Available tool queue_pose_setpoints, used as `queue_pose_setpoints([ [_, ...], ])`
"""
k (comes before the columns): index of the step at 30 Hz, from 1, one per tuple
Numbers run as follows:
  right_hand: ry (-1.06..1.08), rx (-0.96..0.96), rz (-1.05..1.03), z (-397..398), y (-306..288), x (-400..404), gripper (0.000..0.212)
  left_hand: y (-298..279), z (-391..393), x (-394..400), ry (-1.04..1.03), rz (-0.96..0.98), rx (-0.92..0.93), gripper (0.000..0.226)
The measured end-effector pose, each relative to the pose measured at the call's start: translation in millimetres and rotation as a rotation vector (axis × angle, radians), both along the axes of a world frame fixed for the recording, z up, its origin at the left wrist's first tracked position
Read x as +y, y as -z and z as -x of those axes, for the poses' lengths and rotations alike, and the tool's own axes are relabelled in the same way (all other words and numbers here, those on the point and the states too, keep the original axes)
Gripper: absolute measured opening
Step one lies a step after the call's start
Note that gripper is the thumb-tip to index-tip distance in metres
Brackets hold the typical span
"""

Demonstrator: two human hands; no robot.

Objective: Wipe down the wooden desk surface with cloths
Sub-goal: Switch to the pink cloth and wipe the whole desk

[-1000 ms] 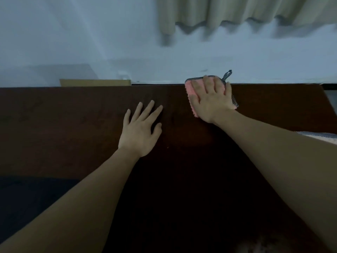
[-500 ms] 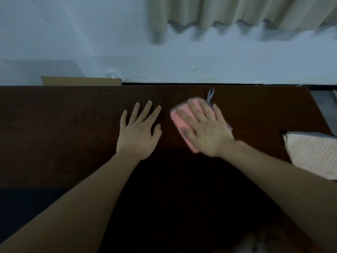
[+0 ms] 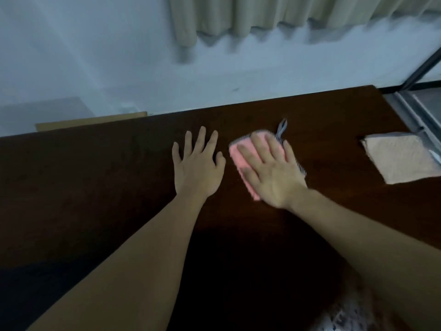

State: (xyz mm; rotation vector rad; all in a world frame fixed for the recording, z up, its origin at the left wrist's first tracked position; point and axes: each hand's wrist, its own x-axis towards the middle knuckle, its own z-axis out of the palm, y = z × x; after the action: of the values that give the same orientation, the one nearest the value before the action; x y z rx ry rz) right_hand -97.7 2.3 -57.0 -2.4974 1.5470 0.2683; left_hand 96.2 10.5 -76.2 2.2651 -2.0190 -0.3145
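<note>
A dark wooden desk [image 3: 95, 177] fills the lower part of the head view. My right hand [image 3: 269, 173] lies flat with straight fingers on a folded pink cloth [image 3: 238, 155], pressing it onto the desk; a grey loop sticks out at the cloth's far end. Just left of the cloth, my left hand [image 3: 198, 166] rests palm down on the bare wood, fingers spread. A second, beige cloth [image 3: 403, 158] lies folded at the desk's right edge, apart from both hands.
The desk's far edge meets a pale wall with a beige curtain [image 3: 286, 15] hanging above. A cardboard piece [image 3: 90, 120] shows behind the far left edge. A metal frame [image 3: 415, 108] stands off the right corner.
My right hand has slid the pink cloth from the desk's far edge back toward me. The left hand has stayed flat in place. The view has swung right, showing more of the beige cloth.
</note>
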Motion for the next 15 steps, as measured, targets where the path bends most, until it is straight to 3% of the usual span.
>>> queue_pose_setpoints([
  [6, -0.003, 0.023, -0.020, 17, 5, 40, 0.057, 0, 0, 2, -0.006, 0.026, -0.002, 0.057],
  [15, 0.136, -0.008, 0.058, -9, 11, -60, 0.061, 2, -3, 1, 0.005, 0.043, -0.014, 0.057],
])
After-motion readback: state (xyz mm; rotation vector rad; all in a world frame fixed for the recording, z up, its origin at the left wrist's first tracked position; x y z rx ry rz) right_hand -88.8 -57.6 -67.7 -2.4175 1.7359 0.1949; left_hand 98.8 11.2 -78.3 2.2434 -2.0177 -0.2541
